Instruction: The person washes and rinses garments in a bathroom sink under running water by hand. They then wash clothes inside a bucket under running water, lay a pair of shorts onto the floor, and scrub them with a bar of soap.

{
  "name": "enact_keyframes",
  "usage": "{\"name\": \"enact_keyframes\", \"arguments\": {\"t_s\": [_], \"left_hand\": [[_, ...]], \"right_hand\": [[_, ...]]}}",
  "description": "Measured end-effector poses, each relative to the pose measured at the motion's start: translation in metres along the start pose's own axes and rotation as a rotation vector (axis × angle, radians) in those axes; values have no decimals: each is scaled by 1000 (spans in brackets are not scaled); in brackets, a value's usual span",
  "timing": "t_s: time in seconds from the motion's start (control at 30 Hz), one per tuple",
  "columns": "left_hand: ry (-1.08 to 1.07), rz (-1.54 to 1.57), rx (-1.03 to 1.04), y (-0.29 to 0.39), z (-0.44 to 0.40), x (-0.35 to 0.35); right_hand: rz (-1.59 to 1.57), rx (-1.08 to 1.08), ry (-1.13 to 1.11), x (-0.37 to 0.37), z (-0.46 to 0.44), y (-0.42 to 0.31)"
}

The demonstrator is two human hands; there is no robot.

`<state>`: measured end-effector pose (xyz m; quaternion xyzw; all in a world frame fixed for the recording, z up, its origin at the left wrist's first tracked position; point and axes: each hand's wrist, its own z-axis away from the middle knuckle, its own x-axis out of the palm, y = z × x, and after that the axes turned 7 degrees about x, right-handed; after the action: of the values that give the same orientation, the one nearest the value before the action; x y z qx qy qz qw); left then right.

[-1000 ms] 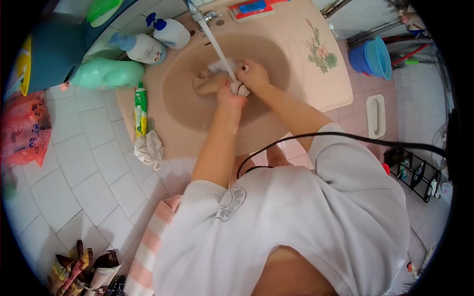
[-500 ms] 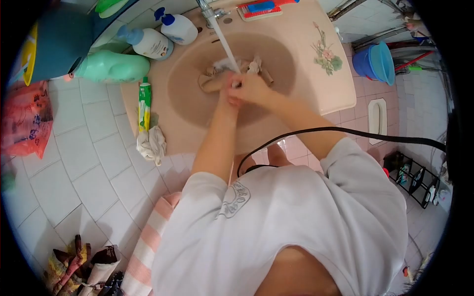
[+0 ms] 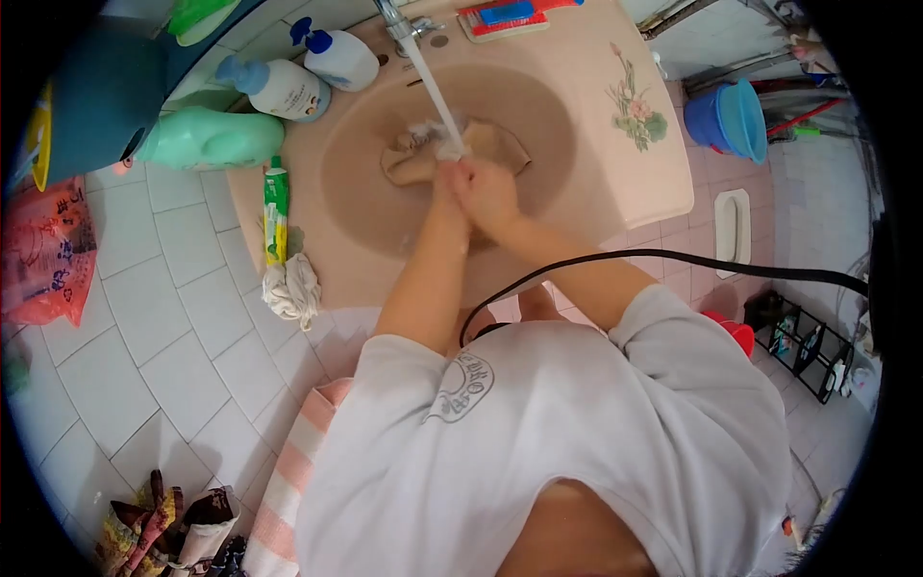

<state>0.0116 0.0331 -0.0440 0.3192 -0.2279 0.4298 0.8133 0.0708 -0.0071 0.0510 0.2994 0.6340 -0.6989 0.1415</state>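
Water runs from the faucet (image 3: 402,31) into the oval basin (image 3: 361,207). A wet beige cloth (image 3: 500,146) lies spread in the basin, with part of it under the stream. My left hand (image 3: 452,185) and my right hand (image 3: 487,197) are pressed together at the cloth's near edge, just below where the water falls. Both hands are closed around a bit of the cloth, though the fingers are partly blurred and overlap.
Left of the basin stand two pump bottles (image 3: 286,89) (image 3: 341,62), a green bottle (image 3: 213,137) and a toothpaste tube (image 3: 275,212) by a crumpled white cloth (image 3: 291,290). A red brush (image 3: 505,19) lies behind. Blue buckets (image 3: 735,120) stand at right.
My hands have come together closely at the near side of the cloth. The cloth, earlier bunched in and around my hands, now lies more spread out in the basin beyond them.
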Motion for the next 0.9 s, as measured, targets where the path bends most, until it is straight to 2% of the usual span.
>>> {"name": "enact_keyframes", "arguments": {"t_s": [0.07,0.13,0.17,0.2,0.27,0.3,0.33,0.37,0.4,0.43,0.47,0.53,0.6,0.63,0.67,0.73,0.77,0.83,0.87,0.9], "left_hand": [[12,3,16,3,18,2],[1,92,-41,21,61,51],[-86,244,-5,22,55,46],[-75,244,-5,24,56,41],[-10,185,50,32,51,38],[-55,313,-88,29,27,14],[-54,318,-87,28,32,18],[-105,248,-52,28,35,25],[-154,176,-17,29,36,28],[-157,176,-12,31,35,29],[-113,81,-11,34,33,30],[-62,-9,-15,36,44,35],[-258,-239,-8,39,61,37],[-162,42,-254,34,10,15],[-162,44,-254,30,10,4],[-485,114,-164,26,28,3],[-479,120,-160,22,28,9],[85,-20,-152,29,54,63],[91,-25,-151,25,56,64],[183,-67,-107,23,57,66]], "right_hand": [[145,351,-93,3,-35,29],[131,259,-119,-4,-45,48],[120,179,-149,-3,-46,55],[119,185,-158,3,-41,61],[-335,353,-347,18,-36,74],[-565,495,-374,34,-28,81],[-561,494,-377,19,-25,62],[-214,494,-403,0,-26,44],[131,485,-420,-12,-25,28],[52,62,-140,-14,-20,40],[51,58,-140,-18,-20,39],[-37,-303,-151,-30,-15,30],[-140,-321,-228,-34,-1,8],[-246,-341,-303,-32,3,-3],[-244,-342,-304,-29,6,-8],[-112,-159,-340,-22,8,-13],[-92,-75,-199,-15,-5,-4],[-6,252,-152,-6,-42,23],[-11,257,-154,-3,-55,37],[30,241,-168,-2,-67,50]]}}
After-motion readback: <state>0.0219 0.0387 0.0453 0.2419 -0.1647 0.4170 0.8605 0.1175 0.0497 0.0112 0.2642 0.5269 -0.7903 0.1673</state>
